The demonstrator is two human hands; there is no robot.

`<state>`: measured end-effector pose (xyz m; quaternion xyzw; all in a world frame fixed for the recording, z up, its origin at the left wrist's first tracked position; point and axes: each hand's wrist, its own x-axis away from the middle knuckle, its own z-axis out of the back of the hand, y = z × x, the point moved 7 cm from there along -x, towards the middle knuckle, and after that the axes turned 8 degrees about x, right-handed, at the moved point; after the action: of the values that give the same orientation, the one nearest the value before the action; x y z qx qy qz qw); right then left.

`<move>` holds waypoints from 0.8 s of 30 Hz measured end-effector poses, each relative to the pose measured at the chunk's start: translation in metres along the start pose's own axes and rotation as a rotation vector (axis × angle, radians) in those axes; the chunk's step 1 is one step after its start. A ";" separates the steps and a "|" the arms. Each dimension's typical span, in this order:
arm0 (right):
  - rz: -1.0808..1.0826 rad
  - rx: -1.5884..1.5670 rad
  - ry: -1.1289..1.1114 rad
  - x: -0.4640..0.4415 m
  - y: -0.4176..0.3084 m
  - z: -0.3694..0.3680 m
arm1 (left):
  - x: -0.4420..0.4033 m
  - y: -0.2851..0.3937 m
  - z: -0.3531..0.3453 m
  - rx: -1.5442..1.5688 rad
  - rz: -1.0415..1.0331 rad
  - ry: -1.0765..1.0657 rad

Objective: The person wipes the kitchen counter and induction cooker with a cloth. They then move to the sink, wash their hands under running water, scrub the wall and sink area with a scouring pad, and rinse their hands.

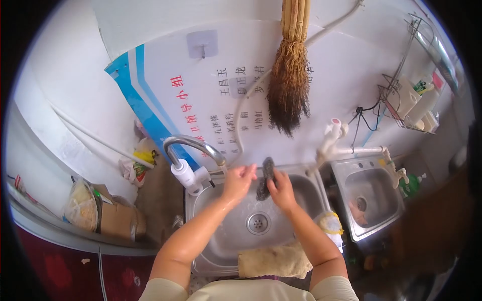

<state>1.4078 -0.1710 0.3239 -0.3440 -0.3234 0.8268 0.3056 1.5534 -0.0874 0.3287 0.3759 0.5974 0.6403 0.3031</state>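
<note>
Over the left part of a steel sink (216,248), my left hand (237,183) is just beside the end of the curved tap (193,142). Its fingers are curled together, and I cannot see whether anything lies inside them. My right hand (282,190) grips a dark grey, rough scourer (268,169) that looks like steel wool, held between thumb and fingers above the back of the basin. The scourer is long and bunched, and part of it hangs toward my left hand without clearly touching it. Both forearms look wet. The drain (258,222) shows below the hands.
A beige cloth (273,261) drapes over the sink's front edge. A straw broom (290,85) hangs on the wall above. To the right are a white tap (330,140), a smaller sink (374,193) and a wire rack (401,108) with bottles. A cardboard box (118,218) stands left.
</note>
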 end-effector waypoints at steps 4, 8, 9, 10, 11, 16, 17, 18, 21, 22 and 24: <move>-0.026 -0.008 0.031 -0.003 0.014 0.012 | 0.008 0.099 -0.040 -0.404 -0.453 0.264; -0.009 0.035 0.084 -0.001 0.010 0.027 | -0.016 0.148 -0.068 -0.278 -0.584 0.645; 0.000 0.033 0.097 -0.002 0.010 0.031 | -0.017 0.158 -0.071 -0.282 -0.596 0.722; 0.009 0.031 0.108 -0.003 0.010 0.034 | -0.026 0.157 -0.073 -0.245 -0.555 0.678; 0.017 0.028 0.120 -0.004 0.011 0.037 | -0.035 0.154 -0.074 -0.209 -0.515 0.632; 0.230 0.180 0.381 -0.019 -0.004 0.057 | -0.019 0.175 -0.047 -0.181 -0.559 0.277; 0.293 0.235 0.444 -0.025 -0.010 0.060 | -0.023 0.179 -0.024 -0.252 -0.578 0.298; 0.301 0.240 0.486 -0.033 -0.017 0.063 | -0.018 0.195 -0.006 -0.397 -0.581 0.350; 0.314 0.259 0.626 -0.064 -0.041 0.066 | 0.004 0.240 0.038 -0.780 -0.586 0.513; 0.304 0.274 0.688 -0.075 -0.043 0.063 | 0.002 0.244 0.052 -0.799 -0.615 0.532; 0.352 0.273 0.851 -0.091 -0.051 0.063 | -0.004 0.250 0.066 -0.831 -0.626 0.527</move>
<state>1.4265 -0.2266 0.4309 -0.6581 0.0051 0.6867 0.3087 1.6267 -0.0810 0.5766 -0.1410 0.4341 0.7729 0.4409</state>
